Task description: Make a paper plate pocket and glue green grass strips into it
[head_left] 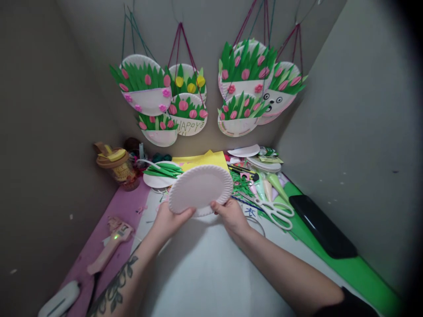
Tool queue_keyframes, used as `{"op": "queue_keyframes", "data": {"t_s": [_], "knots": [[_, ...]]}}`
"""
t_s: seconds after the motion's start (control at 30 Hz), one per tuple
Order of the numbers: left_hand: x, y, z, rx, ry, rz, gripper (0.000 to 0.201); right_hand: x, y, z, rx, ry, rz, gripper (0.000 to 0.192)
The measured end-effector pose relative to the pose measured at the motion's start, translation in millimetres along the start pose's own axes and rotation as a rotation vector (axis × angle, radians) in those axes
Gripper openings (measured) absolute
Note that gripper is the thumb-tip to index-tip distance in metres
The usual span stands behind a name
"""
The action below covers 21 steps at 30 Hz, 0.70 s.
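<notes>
Both hands – left hand (170, 219), right hand (231, 215) – grip a white paper plate (200, 188) with a fluted rim, tilted above the worktop (205, 268)

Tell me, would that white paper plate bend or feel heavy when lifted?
Probably light: the hands hold the paper plate up by its near edge only. It looks fairly stiff, keeping its shape there. Its ridged rim likely helps grip.
</notes>
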<state>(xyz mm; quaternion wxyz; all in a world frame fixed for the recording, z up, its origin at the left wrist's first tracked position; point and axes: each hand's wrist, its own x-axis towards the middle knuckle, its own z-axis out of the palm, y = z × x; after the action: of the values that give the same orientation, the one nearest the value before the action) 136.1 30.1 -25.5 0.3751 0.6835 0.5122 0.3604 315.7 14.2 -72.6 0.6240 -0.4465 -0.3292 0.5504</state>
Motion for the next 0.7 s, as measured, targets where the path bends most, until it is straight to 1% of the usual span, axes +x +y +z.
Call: {"op": "queue_keyframes", "data": {"t_s": [0.07,0.1,0.17,0.23,0.27,0.33,0.43,0.5,0.6,0.63,0.7], "knots": [[0,1,2.0,-0.076,0.016,0.015,0.040,-2,2,3,0.015,-0.009,0.025,0.049],[-1,1,3.1,-0.102,0.005,0.036,0.041,-3,3,4,0.018,-0.014,0.040,0.051],[0,1,2.8,-0.092,-0.047,0.065,0.035,-3,3,4,0.008,-0.018,0.053,0.051],[1,1,-0.8,-0.026,-0.101,0.055,0.025,-2,0,3,-0.006,-0.008,0.034,0.045],[1,1,-2.6,-0.007,-0.105,0.046,0.025,-2,-2,2,-0.010,-0.001,0.020,0.042],[2,2,-3.4,-0.023,-0.076,0.019,0.030,-1,-3,3,0.004,0.009,0.003,0.041],[1,2,1.4,-0.104,-0.044,0.025,0.036,-3,0,5,0.041,-0.009,0.047,0.049],[1,2,1.8,-0.094,-0.057,0.065,0.035,-3,2,4,0.037,-0.015,0.067,0.053],[2,4,-5.9,0.018,-0.131,0.030,0.031,1,1,1,-0.010,0.012,0.011,0.049],[3,5,-8.3,0.027,-0.136,0.033,0.033,1,0,0,-0.016,0.017,-0.011,0.047],[4,6,-9.2,-0.012,-0.100,0.007,0.038,2,-1,1,0.025,0.008,-0.018,0.045]]}}
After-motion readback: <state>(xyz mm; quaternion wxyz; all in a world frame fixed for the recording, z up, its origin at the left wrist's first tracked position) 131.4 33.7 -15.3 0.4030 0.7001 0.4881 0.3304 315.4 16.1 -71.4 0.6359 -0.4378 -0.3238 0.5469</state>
